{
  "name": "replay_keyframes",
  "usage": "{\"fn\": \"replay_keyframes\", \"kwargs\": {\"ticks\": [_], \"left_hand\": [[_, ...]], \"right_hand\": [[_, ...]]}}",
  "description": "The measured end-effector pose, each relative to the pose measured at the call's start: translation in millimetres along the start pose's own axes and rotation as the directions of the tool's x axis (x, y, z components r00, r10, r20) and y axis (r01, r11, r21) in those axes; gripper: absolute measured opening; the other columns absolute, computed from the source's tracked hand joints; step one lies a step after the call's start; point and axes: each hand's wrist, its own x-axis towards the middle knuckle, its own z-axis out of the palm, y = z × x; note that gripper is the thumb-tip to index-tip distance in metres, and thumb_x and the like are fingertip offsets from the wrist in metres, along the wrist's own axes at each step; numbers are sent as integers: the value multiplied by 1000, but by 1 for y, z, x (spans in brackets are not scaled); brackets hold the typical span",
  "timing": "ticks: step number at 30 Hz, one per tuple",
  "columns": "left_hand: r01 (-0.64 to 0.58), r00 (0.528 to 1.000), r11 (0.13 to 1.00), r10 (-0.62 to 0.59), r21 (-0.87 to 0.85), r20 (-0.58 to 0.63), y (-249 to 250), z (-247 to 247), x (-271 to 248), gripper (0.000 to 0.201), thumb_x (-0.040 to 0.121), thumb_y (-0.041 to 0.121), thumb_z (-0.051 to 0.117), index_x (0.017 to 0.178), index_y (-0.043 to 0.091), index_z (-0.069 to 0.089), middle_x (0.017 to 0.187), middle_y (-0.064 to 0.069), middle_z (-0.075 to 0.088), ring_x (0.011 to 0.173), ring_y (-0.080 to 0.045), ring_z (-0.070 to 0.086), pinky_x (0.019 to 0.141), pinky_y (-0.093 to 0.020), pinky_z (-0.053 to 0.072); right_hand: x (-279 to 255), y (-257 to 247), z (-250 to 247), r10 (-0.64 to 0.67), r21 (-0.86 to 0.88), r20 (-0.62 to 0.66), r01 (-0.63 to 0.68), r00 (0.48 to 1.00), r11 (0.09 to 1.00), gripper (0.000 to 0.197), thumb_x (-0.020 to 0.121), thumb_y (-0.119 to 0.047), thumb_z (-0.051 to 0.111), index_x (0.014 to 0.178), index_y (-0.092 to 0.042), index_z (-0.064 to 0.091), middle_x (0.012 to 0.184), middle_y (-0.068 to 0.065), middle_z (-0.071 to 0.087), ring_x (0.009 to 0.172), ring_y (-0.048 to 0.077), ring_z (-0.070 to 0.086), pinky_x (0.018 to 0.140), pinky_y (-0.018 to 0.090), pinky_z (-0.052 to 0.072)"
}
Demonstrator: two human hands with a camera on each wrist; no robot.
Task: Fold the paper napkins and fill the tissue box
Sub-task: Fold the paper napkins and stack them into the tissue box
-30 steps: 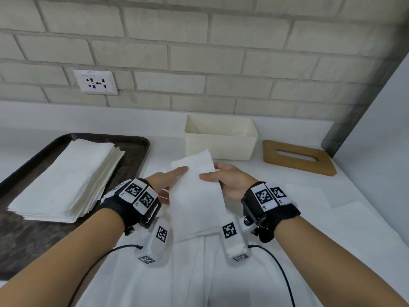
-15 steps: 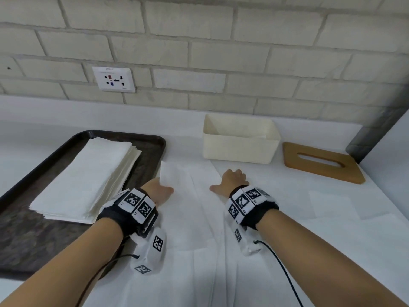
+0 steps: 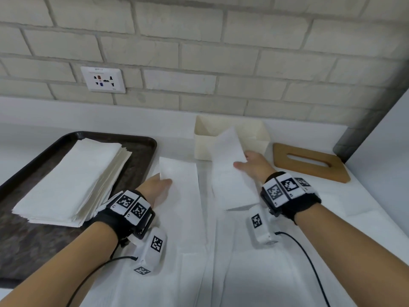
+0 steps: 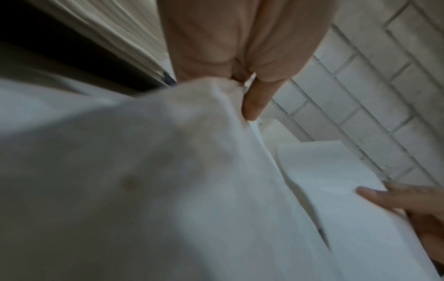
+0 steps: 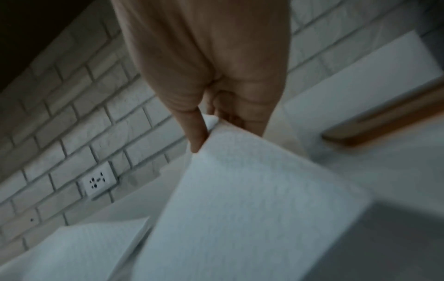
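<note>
The right hand pinches a folded napkin at its right edge, thumb on top and fingers beneath, holding it lifted with its far end over the open box. The left hand pinches the near left edge of another napkin lying flat on the counter beside the tray
</note>
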Motion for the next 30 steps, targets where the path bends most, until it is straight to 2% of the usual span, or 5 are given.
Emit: {"fn": "replay_keyframes", "kwargs": {"ticks": [3, 7, 13, 22, 30], "left_hand": [[-48, 998, 994, 52, -97, 39, 15, 11, -8, 33, 98, 9, 37, 130, 8, 45, 115, -16, 59, 103, -32, 57, 90, -40, 46], [-62, 990, 956, 96, -285, 106, 33, 37, -15, 24, 98, 10, 38, 119, 8, 49, 90, -8, 62, 78, -22, 60, 65, -31, 48], [28, 972, 904, 75, -426, 222, 36, 79, -21, 28, 92, 8, 38, 115, 3, 53, 97, -15, 59, 81, -25, 60, 61, -26, 56], [87, 949, 869, 76, -486, 306, 32, 99, -36, 61, 92, 59, 26, 107, 12, 62, 98, -11, 69, 90, -25, 65, 74, -36, 49], [-120, 987, 987, 130, -106, 94, 36, 63, -60, 30, 92, 12, 53, 121, 3, 54, 93, -7, 66, 82, -22, 64, 70, -32, 52]], "right_hand": [[-22, -9, -31, -122, 238, -10, 121, 992, 964, 35, 91, -13, 57, 124, -2, 53, 124, 13, 60, 111, 27, 59, 101, 37, 45], [-46, -13, -49, -178, 624, 179, 29, 968, 781, 21, 91, -6, 54, 112, -7, 58, 100, 4, 67, 78, 11, 69, 73, 23, 57], [-62, 21, -29, -36, 411, 251, -73, 967, 909, 32, 91, -6, 54, 122, 0, 54, 118, 15, 63, 85, 22, 62, 78, 27, 52], [-75, 38, -19, 33, 344, 272, -129, 962, 930, 15, 91, -16, 56, 104, -11, 60, 93, 3, 62, 84, 18, 60, 67, 22, 47], [-77, 6, 5, -35, 330, 286, -64, 957, 942, 14, 92, -23, 54, 99, -10, 55, 81, 0, 59, 65, 11, 57, 59, 21, 48]]}}
